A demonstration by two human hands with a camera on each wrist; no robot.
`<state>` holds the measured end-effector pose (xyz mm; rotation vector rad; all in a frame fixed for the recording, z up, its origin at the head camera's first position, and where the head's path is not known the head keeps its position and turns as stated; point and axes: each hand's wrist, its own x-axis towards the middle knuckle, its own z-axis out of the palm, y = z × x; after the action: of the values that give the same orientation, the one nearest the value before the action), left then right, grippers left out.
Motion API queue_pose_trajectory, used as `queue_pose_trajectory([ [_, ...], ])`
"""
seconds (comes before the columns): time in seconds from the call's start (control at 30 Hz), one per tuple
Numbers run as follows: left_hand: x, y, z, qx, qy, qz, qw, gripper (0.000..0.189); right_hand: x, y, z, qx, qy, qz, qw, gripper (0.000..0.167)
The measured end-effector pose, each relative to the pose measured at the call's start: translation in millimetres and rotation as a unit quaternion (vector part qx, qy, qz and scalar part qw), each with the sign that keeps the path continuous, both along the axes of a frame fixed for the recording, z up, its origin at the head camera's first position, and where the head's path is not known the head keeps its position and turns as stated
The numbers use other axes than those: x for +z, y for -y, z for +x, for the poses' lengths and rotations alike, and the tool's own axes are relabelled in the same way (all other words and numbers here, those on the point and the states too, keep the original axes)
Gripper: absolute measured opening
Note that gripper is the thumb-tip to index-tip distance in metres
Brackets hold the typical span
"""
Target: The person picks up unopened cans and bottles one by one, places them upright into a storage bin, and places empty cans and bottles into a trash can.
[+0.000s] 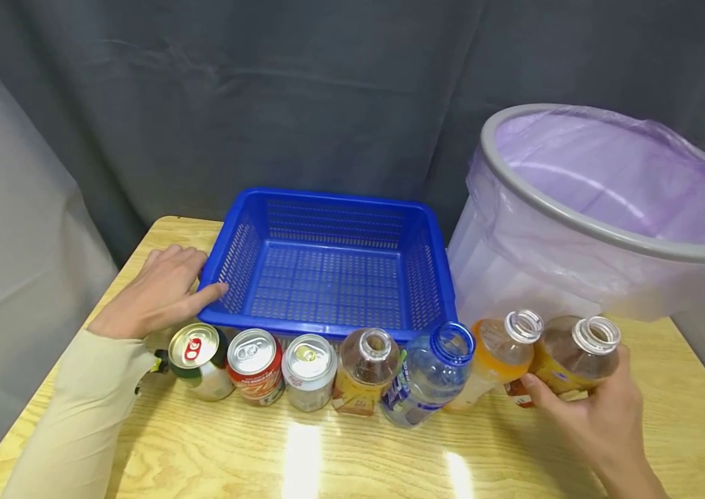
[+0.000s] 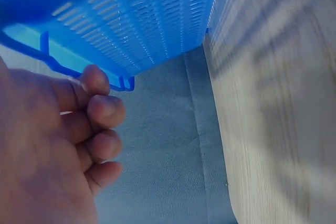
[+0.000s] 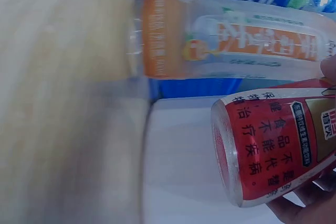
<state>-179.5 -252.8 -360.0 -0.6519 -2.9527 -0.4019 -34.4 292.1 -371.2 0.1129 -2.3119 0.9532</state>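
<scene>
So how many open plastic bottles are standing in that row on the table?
4. After the three cans come the amber bottle, the blue bottle, the orange bottle, and the brown bottle gripped by the right hand. None seem hidden.

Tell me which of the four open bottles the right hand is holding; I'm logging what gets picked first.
The brown bottle with the red label, at the row's far right end. The right hand curls round it; the orange bottle, blue bottle and amber bottle stand untouched.
</scene>
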Motion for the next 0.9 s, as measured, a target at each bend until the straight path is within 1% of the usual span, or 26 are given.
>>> queue_pose_trajectory([
  [0.07,0.3,-1.7,-0.7,-0.002,0.003,-0.002,1.0,0.034,4.5,-1.3,-0.5,0.027,-0.038,-0.014,0.9988,0.084],
  [0.13,0.6,-3.2,-1.1,-0.001,0.004,-0.003,1.0,0.033,9.7,-2.0,-2.1,0.049,-0.075,-0.026,0.9956,0.085],
  [0.2,1.0,-4.3,-1.8,-0.003,0.005,-0.003,1.0,0.033,16.1,-1.4,-3.6,0.061,-0.101,-0.039,0.9923,0.088],
  [0.27,1.5,-4.6,-2.1,-0.004,0.003,-0.003,1.0,0.033,22.1,0.7,-4.6,0.064,-0.118,-0.056,0.9894,0.09],
  [0.33,2.4,-4.2,-1.9,-0.004,0.005,-0.004,1.0,0.033,28.7,4.1,-6.0,0.066,-0.129,-0.068,0.9872,0.089],
  [0.4,3.0,-3.6,-1.4,-0.003,0.012,-0.001,0.9999,0.037,34.7,8.5,-8.1,0.07,-0.141,-0.081,0.9842,0.087],
  [0.57,3.2,-4.5,-0.4,-0.001,0.05,0.015,0.9986,0.053,47.6,18.4,-13.9,0.075,-0.18,-0.103,0.9754,0.09],
  [0.63,3.3,-5.7,0.0,0.002,0.057,0.014,0.9983,0.049,50.7,20.8,-15.4,0.082,-0.193,-0.11,0.9715,0.09],
  [0.8,4.4,-8.2,0.7,0.015,0.048,-0.001,0.9988,0.031,56.0,24.6,-16.8,0.113,-0.211,-0.147,0.9597,0.081],
  [0.9,4.2,-9.1,0.8,0.017,0.048,-0.003,0.9987,0.031,59.1,25.4,-16.0,0.127,-0.214,-0.168,0.9538,0.078],
])
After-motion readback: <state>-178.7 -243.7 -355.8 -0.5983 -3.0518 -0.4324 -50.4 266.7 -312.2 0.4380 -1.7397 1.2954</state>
